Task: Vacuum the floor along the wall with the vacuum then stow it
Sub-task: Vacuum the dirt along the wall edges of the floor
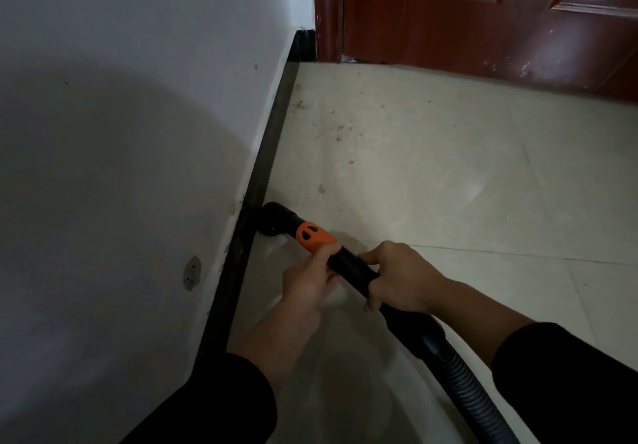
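Note:
A black vacuum wand (348, 265) with an orange collar (312, 235) runs from lower right toward the wall. Its black nozzle (274, 220) sits on the floor, pressed against the dark baseboard (266, 153). My left hand (307, 283) grips the wand just behind the orange collar, thumb on top. Further back on the tube, my right hand (400, 276) wraps round it. A ribbed black hose (466, 374) trails off toward the lower right. Brown crumbs (340, 132) dot the pale tile floor ahead of the nozzle.
The white wall (121, 132) fills the left side, with a round patch (191, 272) low on it. A dark red door (483, 19) and its frame close off the far end. Pale floor tiles (483, 184) stretch to the right.

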Demonstrator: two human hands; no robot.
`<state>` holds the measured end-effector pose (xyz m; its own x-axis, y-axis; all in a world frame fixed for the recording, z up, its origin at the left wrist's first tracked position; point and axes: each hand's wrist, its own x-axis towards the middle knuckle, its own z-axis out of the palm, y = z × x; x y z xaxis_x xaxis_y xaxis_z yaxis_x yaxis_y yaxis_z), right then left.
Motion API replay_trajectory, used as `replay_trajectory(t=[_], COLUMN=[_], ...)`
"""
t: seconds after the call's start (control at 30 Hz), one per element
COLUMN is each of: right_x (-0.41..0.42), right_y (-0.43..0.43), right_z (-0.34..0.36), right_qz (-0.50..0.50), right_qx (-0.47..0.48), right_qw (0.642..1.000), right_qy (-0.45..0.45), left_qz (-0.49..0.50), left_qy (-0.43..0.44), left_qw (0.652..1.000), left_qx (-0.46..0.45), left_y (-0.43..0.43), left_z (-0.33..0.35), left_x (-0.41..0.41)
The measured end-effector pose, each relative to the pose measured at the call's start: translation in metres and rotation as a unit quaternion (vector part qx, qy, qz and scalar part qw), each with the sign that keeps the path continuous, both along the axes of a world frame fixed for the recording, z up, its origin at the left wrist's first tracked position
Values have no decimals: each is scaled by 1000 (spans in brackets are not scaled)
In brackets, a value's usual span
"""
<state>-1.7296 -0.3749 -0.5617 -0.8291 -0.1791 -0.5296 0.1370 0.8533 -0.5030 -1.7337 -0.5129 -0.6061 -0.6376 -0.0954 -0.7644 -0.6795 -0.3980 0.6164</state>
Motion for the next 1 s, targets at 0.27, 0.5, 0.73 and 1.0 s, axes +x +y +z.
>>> replay_trajectory(t=[0.27,0.5,0.73,1.0], right_x=[-10,-22,-20,-11], right_y=[-1,-7,-1,11], right_z=[-13,-9,-9,-10], right_qz=[-1,-3,-13,-28], right_qx=[-16,-14,5,15], right_qw=[999,998,996,996], right_qy=[47,66,83,83], left_qz=[-22,-42,-45,-68], left_qy=[48,69,76,76], left_qw=[999,997,995,993], left_qx=[4,5,34,54], left_y=[-5,-10,-4,7], left_z=[-13,-18,-19,-15], left_x=[-15,-33,-36,-30])
